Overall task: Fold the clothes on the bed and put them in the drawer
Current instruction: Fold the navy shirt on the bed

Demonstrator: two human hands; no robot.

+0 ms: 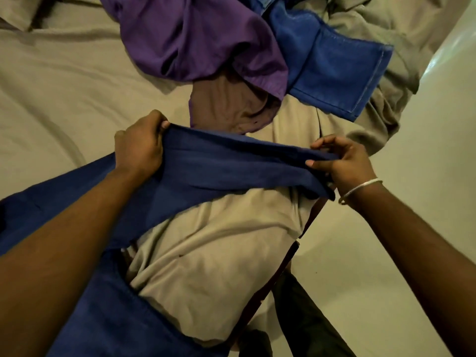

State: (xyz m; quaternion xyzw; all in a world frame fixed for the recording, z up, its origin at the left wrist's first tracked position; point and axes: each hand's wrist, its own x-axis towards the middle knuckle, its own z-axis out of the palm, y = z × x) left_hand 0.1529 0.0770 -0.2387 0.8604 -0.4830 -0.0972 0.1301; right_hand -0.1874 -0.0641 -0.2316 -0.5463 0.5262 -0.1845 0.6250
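A dark blue garment stretches across the near corner of the bed between my two hands. My left hand grips its upper left edge with curled fingers. My right hand, a silver bangle on its wrist, pinches the right end between thumb and fingers. The rest of the garment trails down to the lower left under my left arm. Farther up the bed lie a crumpled purple garment, a brown one partly beneath it, and bright blue jeans. No drawer is in view.
The bed is covered by a wrinkled beige sheet that bunches at the near corner. Pale floor runs along the right side. The dark wooden bed frame shows at the corner, beside my dark trouser leg.
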